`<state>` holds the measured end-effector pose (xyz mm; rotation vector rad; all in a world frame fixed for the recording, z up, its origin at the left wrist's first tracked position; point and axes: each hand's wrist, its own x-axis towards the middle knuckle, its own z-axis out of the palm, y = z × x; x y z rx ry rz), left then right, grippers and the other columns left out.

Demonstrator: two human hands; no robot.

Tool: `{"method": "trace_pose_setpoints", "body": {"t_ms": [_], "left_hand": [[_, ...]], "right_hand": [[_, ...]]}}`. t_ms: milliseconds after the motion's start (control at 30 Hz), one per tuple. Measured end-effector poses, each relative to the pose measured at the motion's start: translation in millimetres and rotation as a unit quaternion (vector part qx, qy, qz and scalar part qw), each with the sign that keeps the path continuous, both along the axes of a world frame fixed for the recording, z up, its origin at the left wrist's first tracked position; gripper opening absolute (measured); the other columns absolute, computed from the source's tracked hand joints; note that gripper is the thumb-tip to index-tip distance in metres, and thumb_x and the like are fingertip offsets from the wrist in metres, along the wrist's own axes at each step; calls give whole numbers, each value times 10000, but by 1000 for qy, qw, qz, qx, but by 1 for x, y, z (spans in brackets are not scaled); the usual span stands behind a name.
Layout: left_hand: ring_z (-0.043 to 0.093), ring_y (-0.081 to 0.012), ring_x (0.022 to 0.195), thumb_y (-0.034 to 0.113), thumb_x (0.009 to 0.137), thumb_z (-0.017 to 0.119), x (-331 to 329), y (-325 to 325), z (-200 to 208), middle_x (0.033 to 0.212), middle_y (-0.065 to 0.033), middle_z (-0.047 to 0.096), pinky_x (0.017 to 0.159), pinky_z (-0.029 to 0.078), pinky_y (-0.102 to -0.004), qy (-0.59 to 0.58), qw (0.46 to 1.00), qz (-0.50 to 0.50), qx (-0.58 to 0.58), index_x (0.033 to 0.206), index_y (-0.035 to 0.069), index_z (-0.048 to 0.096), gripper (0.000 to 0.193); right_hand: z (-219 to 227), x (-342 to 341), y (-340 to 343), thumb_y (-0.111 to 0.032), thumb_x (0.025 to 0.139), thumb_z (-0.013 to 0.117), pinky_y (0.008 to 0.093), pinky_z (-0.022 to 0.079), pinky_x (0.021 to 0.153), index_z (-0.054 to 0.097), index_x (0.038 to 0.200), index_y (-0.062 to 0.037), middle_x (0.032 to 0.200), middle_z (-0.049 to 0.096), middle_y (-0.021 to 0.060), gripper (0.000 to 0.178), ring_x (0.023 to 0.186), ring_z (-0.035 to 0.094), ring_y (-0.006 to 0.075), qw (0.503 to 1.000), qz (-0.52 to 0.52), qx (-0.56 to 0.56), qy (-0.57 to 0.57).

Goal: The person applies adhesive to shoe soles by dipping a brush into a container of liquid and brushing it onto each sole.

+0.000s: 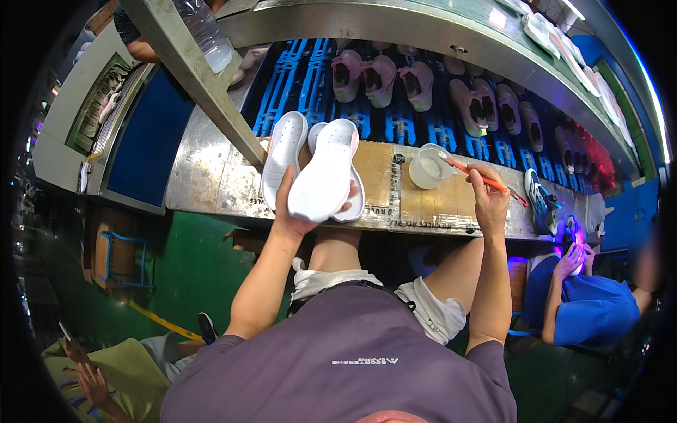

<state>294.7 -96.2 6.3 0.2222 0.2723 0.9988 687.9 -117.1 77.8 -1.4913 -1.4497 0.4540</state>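
Observation:
My left hand (296, 211) is closed around a white shoe sole (326, 169), lifted above the bench with its broad face up. Beneath and beside it lie more white soles (283, 144) on the bench edge, partly hidden. In my right hand (489, 201) is a brush with an orange handle (486, 181), gripped between the fingers. The brush's tip reaches into a translucent plastic cup (427, 169) holding a whitish liquid. That cup stands on a cardboard sheet (381, 190) taped to the bench, to the right of the soles.
Behind the bench runs a blue slatted conveyor (285, 81) carrying several pale shoe uppers (381, 81). A metal post (204, 84) and overhead shelf rail (338, 21) frame it. At right, a person in blue (592, 310) handles a lit shoe; another person in green (113, 381) is at lower left.

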Motion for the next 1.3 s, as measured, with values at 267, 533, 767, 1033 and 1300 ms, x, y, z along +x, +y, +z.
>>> {"method": "trace_pose_setpoints", "body": {"t_ms": [267, 533, 767, 1033, 1300], "left_hand": [[474, -528, 1435, 537, 940, 656, 24, -11, -5, 1587, -344, 424, 1142, 473, -601, -18, 993, -110, 39, 1645, 12, 296, 950], [577, -312, 1376, 308, 751, 920, 23, 11, 17, 1509, -176, 543, 1186, 462, -431, 89, 974, -152, 140, 1633, -19, 273, 1141], [605, -284, 1340, 364, 687, 988, -2, 37, 32, 1453, -171, 587, 1157, 484, -407, 184, 955, -113, 202, 1558, -73, 346, 1168], [568, -272, 1342, 363, 512, 1070, 5, 39, 57, 1424, -136, 600, 1168, 424, -387, 316, 904, -77, 278, 1533, -57, 406, 1288], [557, -260, 1350, 351, 563, 1068, 0, 22, 86, 1399, -114, 596, 1171, 430, -429, 417, 847, 53, 325, 1521, 1, 435, 1201]], "right_hand": [[10, -42, -3, -81, 1034, 670, 286, 530, 881, 762, 1123, 30, 1042, 754, 95, 169, 934, 690, 155, 972, 171, -50, 153], [27, -68, 1, -69, 942, 762, 335, 519, 822, 801, 1049, -27, 929, 760, 67, 121, 881, 645, 204, 967, 252, 17, 19], [41, -54, -16, -115, 929, 788, 345, 514, 855, 815, 1042, -39, 915, 776, 44, 139, 889, 611, 203, 930, 366, -37, 0], [42, -57, -7, -117, 936, 786, 342, 526, 815, 809, 1057, -31, 928, 779, 63, 150, 875, 637, 204, 959, 284, 20, 16], [39, -55, -26, -71, 928, 769, 328, 531, 788, 806, 1011, -10, 881, 765, 77, 110, 848, 643, 202, 968, 251, -4, 20]]}}
